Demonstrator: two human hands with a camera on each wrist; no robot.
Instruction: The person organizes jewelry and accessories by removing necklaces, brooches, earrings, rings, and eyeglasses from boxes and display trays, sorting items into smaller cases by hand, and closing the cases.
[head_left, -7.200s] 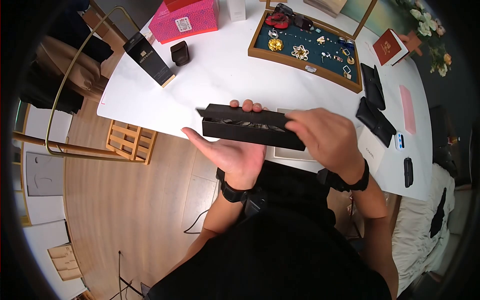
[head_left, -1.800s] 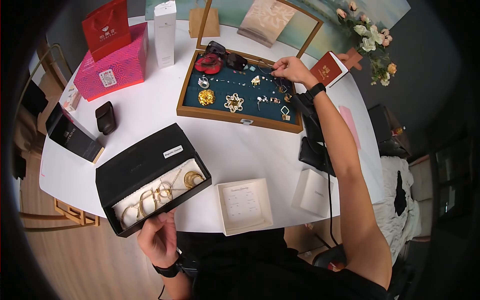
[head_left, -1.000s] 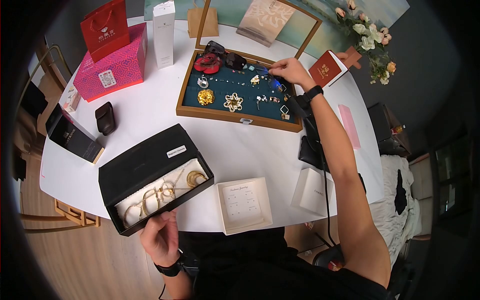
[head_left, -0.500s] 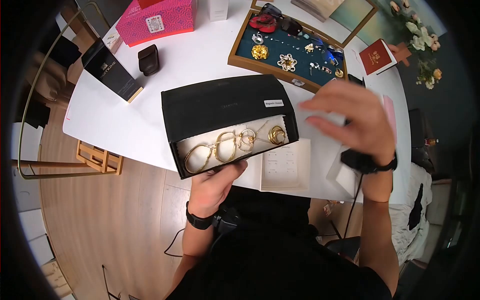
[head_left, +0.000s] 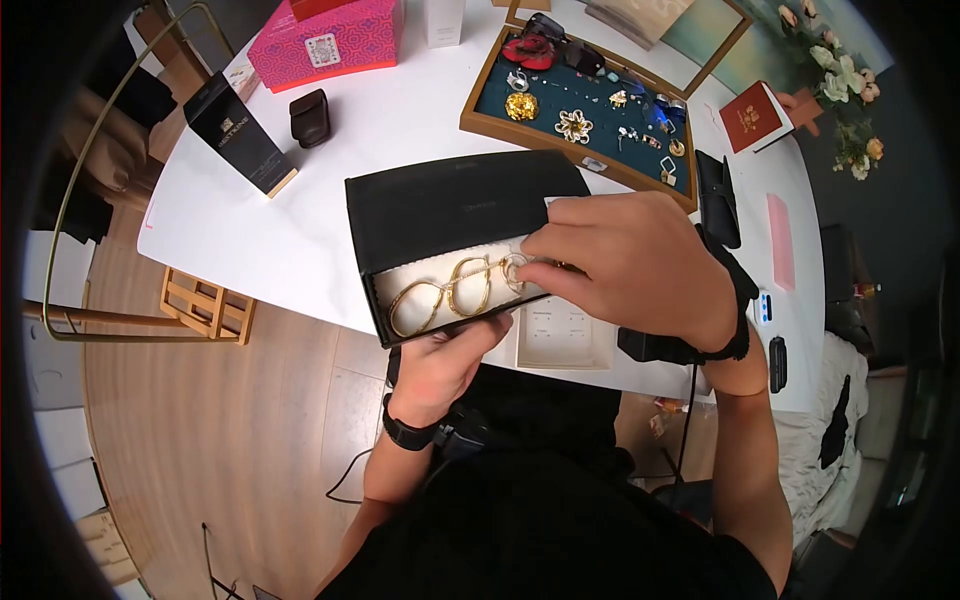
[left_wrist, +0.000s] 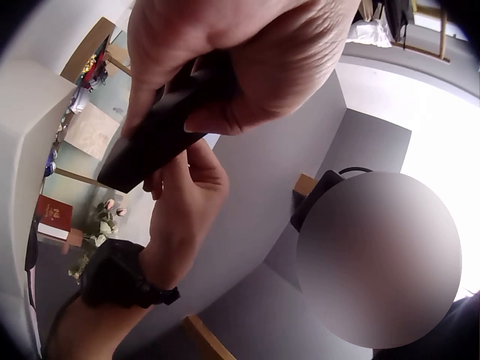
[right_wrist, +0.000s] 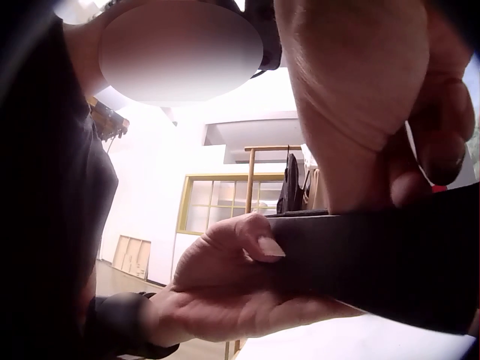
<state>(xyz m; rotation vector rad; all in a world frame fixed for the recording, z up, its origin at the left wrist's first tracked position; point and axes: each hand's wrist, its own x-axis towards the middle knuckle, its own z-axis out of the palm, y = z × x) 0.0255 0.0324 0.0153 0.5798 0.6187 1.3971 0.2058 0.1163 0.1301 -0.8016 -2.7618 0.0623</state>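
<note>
In the head view, my left hand grips a long black box from below, thumb against its front wall. The lid is raised at the back; gold bracelets and a small ring-shaped piece lie on white lining. My right hand covers the box's right end, thumb and forefinger close together at the small piece; whether they pinch it is unclear. The left wrist view shows the box from beneath. In the right wrist view, the right fingers reach behind the box wall.
An open wooden jewellery case lies at the back. A shallow white box sits beneath my right hand. A tall black carton, a brown pouch and a pink box stand left; a red book is at right.
From the jewellery case, my right hand has come back to the black box, its fingers now at the jewellery inside. Earliest, the lid was nearly down; since then it has been raised.
</note>
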